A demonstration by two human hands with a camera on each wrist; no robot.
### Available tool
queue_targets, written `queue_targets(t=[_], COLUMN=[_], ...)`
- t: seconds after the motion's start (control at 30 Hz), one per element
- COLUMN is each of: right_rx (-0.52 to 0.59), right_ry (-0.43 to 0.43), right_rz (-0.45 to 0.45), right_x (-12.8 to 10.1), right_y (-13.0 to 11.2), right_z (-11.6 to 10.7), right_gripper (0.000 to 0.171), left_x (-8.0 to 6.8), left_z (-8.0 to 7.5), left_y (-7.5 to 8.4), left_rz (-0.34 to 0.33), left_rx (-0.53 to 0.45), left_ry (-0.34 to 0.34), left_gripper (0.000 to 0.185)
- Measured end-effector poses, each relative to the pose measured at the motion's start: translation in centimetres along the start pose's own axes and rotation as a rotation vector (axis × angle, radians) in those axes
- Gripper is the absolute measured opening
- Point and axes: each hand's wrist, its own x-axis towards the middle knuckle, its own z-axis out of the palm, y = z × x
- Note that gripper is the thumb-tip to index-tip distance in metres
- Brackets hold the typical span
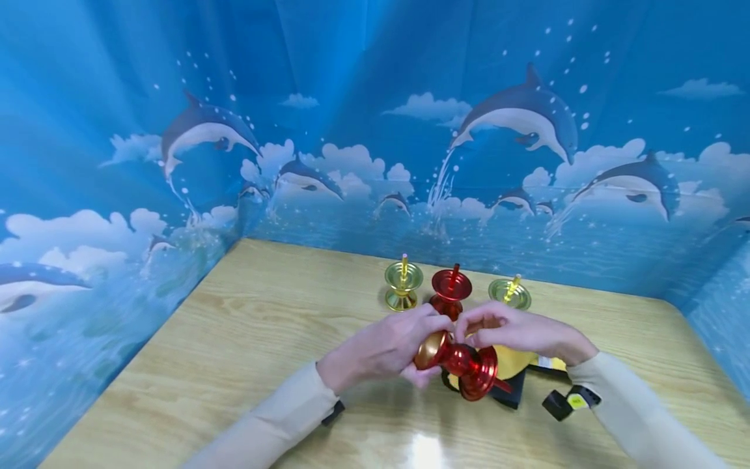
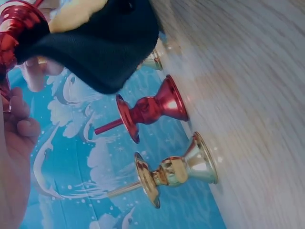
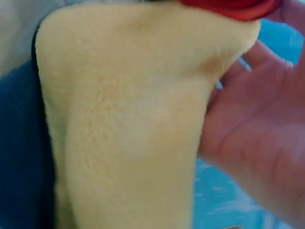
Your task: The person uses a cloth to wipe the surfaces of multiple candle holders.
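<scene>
Dolphin-printed blue sheeting walled in a pale wooden bench on three sides. Over its near middle, both hands held a red candlestick lying on its side in the air, its gold-lined base toward the left hand and its cup and spike toward the person. The left hand's fingers were curled round the base end. The right hand came over the top with fingers bent, pinching a yellow-and-black cloth that hung beneath the stem; the right wrist view showed only the yellow fleece against the palm, so exactly how those fingers closed could not be told.

Behind the hands stood three more candlesticks in a row: a gold one, a red one and a second gold one, the last partly hidden by the right hand.

Judged from this, wiping was the step in hand, and doing it well would have meant keeping the left grip firm on the base so the piece could not roll, working the fleece side into the narrow waist of the stem, and steering clear of the pointed spike. Holding the work low over the bench, apart from the standing row, would have kept a slip from toppling the others.
</scene>
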Motion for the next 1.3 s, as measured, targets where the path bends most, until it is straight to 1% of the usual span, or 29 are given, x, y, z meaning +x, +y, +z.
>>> queue_targets(t=[0.1,0.17,0.2,0.27,0.37,0.53,0.6,0.7,0.8,0.87,1.0,1.1,1.2,1.3], right_rx=[0.168,0.245,0.261,0.26,0.189,0.036,0.002,-0.029,-0.049,-0.062,-0.116,-0.209,-0.313,-0.37], right_ry=[-0.08,-0.109,-0.11,-0.082,-0.011,0.132,0.201,0.333,0.441,0.464,0.439,0.444,0.467,0.485], right_rz=[-0.004,-0.019,-0.026,-0.044,-0.087,-0.128,-0.134,-0.125,-0.09,-0.067,-0.069,-0.112,-0.15,-0.2], right_x=[0.3,0.5,0.5,0.4,0.1,-0.4,-0.6,-1.0,-1.2,-1.1,-0.7,-0.6,-0.7,-0.6], right_y=[0.6,1.0,1.1,1.2,1.0,0.2,-0.1,-0.6,-1.1,-1.5,-1.8,-1.8,-1.9,-1.8], right_z=[-0.2,-0.3,-0.4,-0.4,-0.4,0.1,0.3,0.6,0.8,1.1,1.8,2.5,3.1,3.7], right_gripper=[0.018,0.02,0.021,0.021,0.014,0.007,0.006,0.006,0.009,0.013,0.017,0.018,0.027,0.035], left_x=[0.1,0.1,0.0,-0.1,-0.4,-1.0,-1.2,-1.4,-1.5,-1.5,-1.5,-1.6,-1.7,-1.6], left_z=[-0.1,-0.1,0.0,0.0,0.0,-0.1,-0.2,-0.2,-0.2,-0.1,-0.1,0.0,0.0,0.0], left_y=[0.1,0.1,0.0,-0.1,-0.3,-0.3,-0.3,-0.3,-0.3,-0.3,-0.3,-0.1,-0.1,-0.1], left_rz=[0.023,0.024,0.02,0.005,-0.057,-0.242,-0.307,-0.374,-0.416,-0.427,-0.454,-0.496,-0.549,-0.597], left_rx=[0.023,0.036,0.036,0.036,-0.003,-0.131,-0.169,-0.191,-0.192,-0.179,-0.167,-0.165,-0.172,-0.197], left_ry=[0.011,0.014,0.013,0.008,-0.026,-0.111,-0.131,-0.136,-0.118,-0.102,-0.099,-0.109,-0.12,-0.127], left_gripper=[0.059,0.058,0.058,0.059,0.059,0.056,0.055,0.054,0.053,0.053,0.052,0.051,0.051,0.05])
